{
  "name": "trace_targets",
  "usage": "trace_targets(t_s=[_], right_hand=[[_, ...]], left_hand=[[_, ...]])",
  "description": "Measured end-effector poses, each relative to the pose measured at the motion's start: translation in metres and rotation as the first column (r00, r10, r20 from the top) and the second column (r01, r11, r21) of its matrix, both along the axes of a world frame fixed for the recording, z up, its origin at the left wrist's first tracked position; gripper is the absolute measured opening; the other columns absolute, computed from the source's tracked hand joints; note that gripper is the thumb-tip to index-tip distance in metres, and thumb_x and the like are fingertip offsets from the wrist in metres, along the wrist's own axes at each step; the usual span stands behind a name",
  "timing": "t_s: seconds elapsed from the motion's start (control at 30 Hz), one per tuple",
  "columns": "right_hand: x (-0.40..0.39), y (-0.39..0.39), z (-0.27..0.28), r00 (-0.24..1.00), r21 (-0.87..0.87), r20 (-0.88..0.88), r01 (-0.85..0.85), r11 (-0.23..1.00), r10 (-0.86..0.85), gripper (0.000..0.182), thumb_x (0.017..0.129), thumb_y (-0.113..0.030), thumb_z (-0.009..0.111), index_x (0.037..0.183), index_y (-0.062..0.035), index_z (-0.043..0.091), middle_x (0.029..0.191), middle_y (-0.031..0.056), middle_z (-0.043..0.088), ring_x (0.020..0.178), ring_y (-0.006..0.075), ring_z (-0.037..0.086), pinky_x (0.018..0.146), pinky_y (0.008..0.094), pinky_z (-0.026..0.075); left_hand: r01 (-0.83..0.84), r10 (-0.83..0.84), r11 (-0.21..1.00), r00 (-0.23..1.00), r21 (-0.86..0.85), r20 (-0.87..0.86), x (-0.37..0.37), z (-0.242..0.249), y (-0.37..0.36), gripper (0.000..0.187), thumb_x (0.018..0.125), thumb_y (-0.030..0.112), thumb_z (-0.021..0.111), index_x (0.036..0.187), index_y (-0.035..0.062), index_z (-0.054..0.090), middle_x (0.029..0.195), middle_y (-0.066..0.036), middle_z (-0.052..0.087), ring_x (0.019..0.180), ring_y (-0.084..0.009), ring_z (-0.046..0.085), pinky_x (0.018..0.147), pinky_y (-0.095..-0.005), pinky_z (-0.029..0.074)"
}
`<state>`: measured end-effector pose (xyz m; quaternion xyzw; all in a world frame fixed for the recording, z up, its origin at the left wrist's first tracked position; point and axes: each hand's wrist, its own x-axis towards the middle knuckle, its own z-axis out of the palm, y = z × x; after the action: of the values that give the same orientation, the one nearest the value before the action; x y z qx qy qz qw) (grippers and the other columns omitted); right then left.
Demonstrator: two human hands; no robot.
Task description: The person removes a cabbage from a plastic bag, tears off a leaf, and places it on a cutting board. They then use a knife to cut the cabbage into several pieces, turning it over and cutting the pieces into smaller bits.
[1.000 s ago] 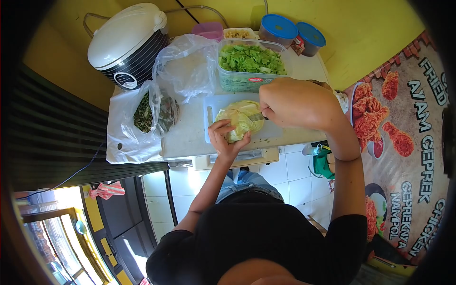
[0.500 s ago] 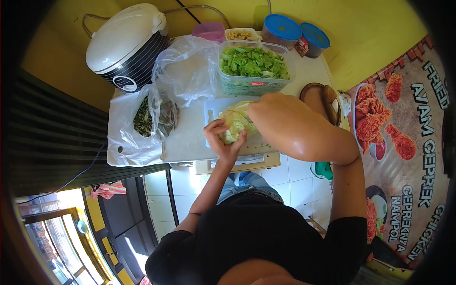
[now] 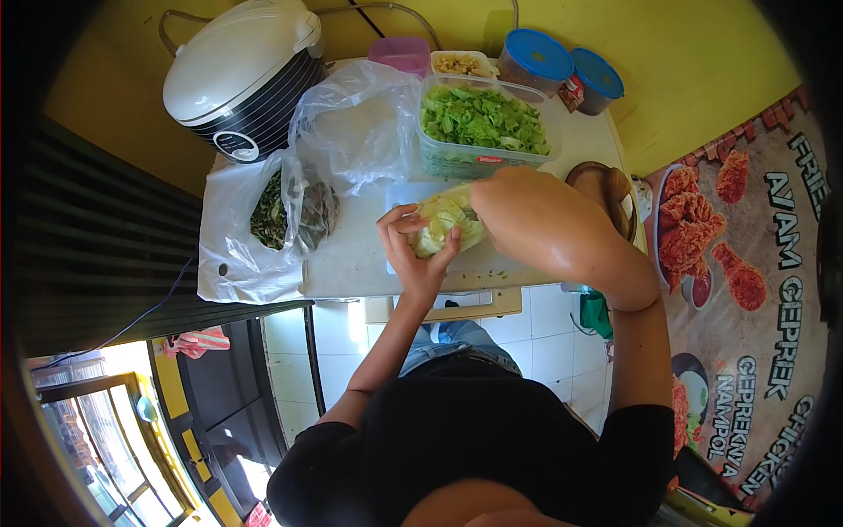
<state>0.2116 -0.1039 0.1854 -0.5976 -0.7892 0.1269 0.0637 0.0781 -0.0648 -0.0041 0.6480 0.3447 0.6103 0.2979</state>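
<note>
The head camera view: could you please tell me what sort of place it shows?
Probably the food preparation area of a small fried-chicken eatery. A banner on the right pictures fried chicken and reads "AYAM GEPREK"; a large rice cooker and a tub of cut greens stand on the table.

At frame right, a banner reads "AYAM GEPREK", "GEPREKNYA NAMPOL", "CHICKEN" and a cut-off "FRIE". The red label on the tub, upper centre, is too small to read.

Yellow wall, white floor tiles, dark ribbed panel, bright window lower left.
</note>
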Motion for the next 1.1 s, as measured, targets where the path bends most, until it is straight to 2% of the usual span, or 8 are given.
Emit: trace_targets(t_s=[0.1,0.2,0.27,0.33,0.4,0.53,0.73,1.1], right_hand=[[-0.002,-0.011,-0.005,0.999,0.02,0.024,0.024,1.0,-0.025,0.012,0.074,-0.005,0.059,0.08,0.0045,0.059,0.07,0.0214,0.059,0.073,0.0394,0.059,0.065,0.0449,0.049],[-0.013,-0.018,-0.021,0.999,0.199,-0.04,0.002,0.98,0.006,0.025,0.076,-0.004,0.058,0.098,0.0075,0.059,0.069,0.0216,0.058,0.071,0.0388,0.059,0.064,0.0449,0.048],[-0.032,-0.015,-0.027,0.971,0.068,0.017,0.236,0.969,-0.237,0.035,0.077,0.001,0.057,0.11,0.01,0.054,0.07,0.0184,0.062,0.069,0.0342,0.065,0.058,0.0404,0.052],[-0.038,-0.015,-0.044,0.965,0.102,-0.015,0.263,0.959,-0.263,0.042,0.077,0.001,0.055,0.117,0.0132,0.05,0.067,0.0188,0.062,0.063,0.0331,0.065,0.055,0.0396,0.052],[-0.042,-0.015,-0.057,0.932,0.115,-0.05,0.362,0.925,-0.359,0.042,0.085,-0.005,0.053,0.125,0.0064,0.05,0.06,0.021,0.057,0.056,0.0369,0.059,0.053,0.0444,0.048],[-0.039,-0.021,-0.064,0.918,0.14,-0.119,0.392,0.909,-0.378,0.039,0.088,-0.008,0.052,0.126,0.0024,0.051,0.058,0.0211,0.056,0.055,0.0372,0.058,0.053,0.0442,0.048],[-0.033,-0.027,-0.068,0.912,0.162,-0.165,0.402,0.901,-0.377,0.043,0.083,-0.006,0.053,0.124,0.0068,0.05,0.059,0.0197,0.058,0.055,0.0344,0.06,0.052,0.0439,0.049],[-0.026,-0.036,-0.045,0.929,0.16,-0.051,0.37,0.915,-0.367,0.026,0.093,-0.013,0.048,0.111,0.0026,0.059,0.064,0.0234,0.057,0.059,0.0377,0.058,0.057,0.0455,0.046]], left_hand=[[-0.001,0.001,0.999,1.0,-0.035,0.015,0.002,0.005,0.004,0.041,0.071,0.016,0.08,0.093,0.0044,0.048,0.112,-0.017,0.047,0.103,-0.0299,0.051,0.079,-0.0401,0.048],[-0.016,0.024,0.992,0.998,-0.129,0.061,0.004,0.02,0.019,0.037,0.074,0.015,0.078,0.094,0.0029,0.049,0.112,-0.017,0.047,0.102,-0.0284,0.051,0.078,-0.038,0.047],[-0.024,0.044,0.98,0.994,-0.196,0.099,0.003,0.025,0.029,0.034,0.076,0.015,0.076,0.094,0.0022,0.05,0.112,-0.016,0.047,0.102,-0.0275,0.051,0.078,-0.0367,0.047],[-0.033,0.047,0.971,0.998,-0.237,0.052,0.001,0.026,0.037,0.031,0.079,0.016,0.074,0.095,0.0018,0.051,0.11,-0.016,0.049,0.102,-0.0257,0.051,0.076,-0.0343,0.046],[-0.044,0.06,0.975,0.996,-0.22,0.069,0.001,0.022,0.04,0.031,0.08,0.017,0.074,0.095,0.0017,0.051,0.109,-0.015,0.049,0.102,-0.0257,0.051,0.076,-0.0338,0.045],[-0.071,0.078,0.987,0.996,-0.147,0.046,0.004,0.024,0.034,0.031,0.081,0.018,0.073,0.095,0.0013,0.05,0.107,-0.016,0.05,0.102,-0.027,0.051,0.076,-0.0332,0.045],[-0.047,0.058,0.986,0.996,-0.158,0.065,0.007,0.03,0.031,0.032,0.081,0.019,0.073,0.094,-0.0001,0.05,0.102,-0.016,0.05,0.103,-0.0285,0.051,0.076,-0.0348,0.047],[-0.05,0.052,0.996,0.999,-0.077,0.016,0.01,0.03,0.024,0.03,0.08,0.016,0.072,0.093,-0.0006,0.05,0.102,-0.016,0.051,0.098,-0.0286,0.055,0.075,-0.0355,0.052]])
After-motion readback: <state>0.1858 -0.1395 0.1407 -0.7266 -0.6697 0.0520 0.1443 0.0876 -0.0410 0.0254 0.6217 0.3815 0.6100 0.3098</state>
